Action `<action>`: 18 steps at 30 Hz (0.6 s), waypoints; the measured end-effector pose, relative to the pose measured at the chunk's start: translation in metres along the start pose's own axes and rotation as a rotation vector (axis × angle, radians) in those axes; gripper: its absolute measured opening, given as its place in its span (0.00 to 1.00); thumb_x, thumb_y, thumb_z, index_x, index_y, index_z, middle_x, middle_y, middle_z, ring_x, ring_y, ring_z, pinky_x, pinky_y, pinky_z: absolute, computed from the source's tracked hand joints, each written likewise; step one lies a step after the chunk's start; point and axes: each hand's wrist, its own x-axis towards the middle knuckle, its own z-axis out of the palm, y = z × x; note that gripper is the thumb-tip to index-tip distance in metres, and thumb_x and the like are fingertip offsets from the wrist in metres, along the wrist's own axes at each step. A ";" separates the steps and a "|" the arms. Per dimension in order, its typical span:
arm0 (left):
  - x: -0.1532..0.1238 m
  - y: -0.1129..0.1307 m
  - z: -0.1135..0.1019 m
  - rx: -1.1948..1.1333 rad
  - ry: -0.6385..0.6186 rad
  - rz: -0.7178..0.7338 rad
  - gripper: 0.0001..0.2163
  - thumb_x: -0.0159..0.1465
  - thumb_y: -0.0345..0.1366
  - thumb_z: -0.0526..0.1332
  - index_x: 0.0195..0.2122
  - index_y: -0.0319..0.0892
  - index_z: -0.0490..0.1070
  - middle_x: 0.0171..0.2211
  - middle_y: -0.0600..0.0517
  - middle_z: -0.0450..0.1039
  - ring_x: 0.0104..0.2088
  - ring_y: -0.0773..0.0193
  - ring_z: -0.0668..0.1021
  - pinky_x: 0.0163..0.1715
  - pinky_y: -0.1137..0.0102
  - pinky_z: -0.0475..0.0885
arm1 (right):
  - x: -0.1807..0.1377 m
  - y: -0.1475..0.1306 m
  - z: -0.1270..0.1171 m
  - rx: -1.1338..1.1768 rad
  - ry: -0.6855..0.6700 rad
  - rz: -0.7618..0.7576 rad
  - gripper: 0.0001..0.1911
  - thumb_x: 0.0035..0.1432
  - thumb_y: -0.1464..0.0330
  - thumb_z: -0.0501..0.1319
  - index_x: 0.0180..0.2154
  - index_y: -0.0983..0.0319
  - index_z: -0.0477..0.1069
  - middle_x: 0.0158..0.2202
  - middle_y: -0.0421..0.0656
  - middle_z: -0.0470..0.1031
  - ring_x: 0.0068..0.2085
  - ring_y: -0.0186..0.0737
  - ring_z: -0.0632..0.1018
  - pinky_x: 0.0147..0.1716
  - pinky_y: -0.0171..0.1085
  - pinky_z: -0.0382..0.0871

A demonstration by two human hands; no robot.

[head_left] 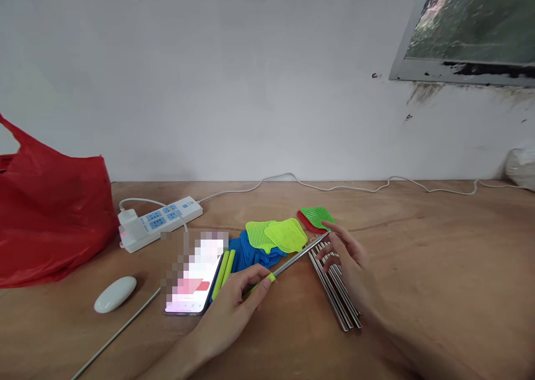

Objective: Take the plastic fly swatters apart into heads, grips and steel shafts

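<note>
My left hand (pixel 238 299) is closed around the yellow-green grip of a fly swatter rod (pixel 295 257), a thin metal shaft slanting up to the right. At its far end, my right hand (pixel 346 252) has its thumb and index finger about the tip, the other fingers loosely curled. That tip meets the lower corner of a green mesh swatter head (pixel 316 217); whether they are joined I cannot tell. A red mesh head (pixel 307 222) lies beneath the green one. Several bare metal rods (pixel 336 291) lie below my right hand. Yellow-green mesh heads (pixel 286 235) rest on blue ones (pixel 242 249).
Left of the swatter heads are yellow-green grips (pixel 223 271) and a lit phone (pixel 196 279), partly blurred out. A white oval object (pixel 116 295), a power strip (pixel 154 224) and a red plastic bag (pixel 54 218) are farther left. A white cable (pixel 346 188) runs along the wall.
</note>
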 end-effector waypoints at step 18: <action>-0.002 0.001 0.001 -0.051 0.013 -0.008 0.17 0.69 0.50 0.53 0.34 0.42 0.70 0.23 0.58 0.60 0.27 0.64 0.66 0.28 0.70 0.59 | 0.003 0.003 -0.002 -0.046 0.096 -0.061 0.19 0.51 0.54 0.72 0.37 0.61 0.74 0.36 0.47 0.84 0.29 0.39 0.80 0.21 0.32 0.70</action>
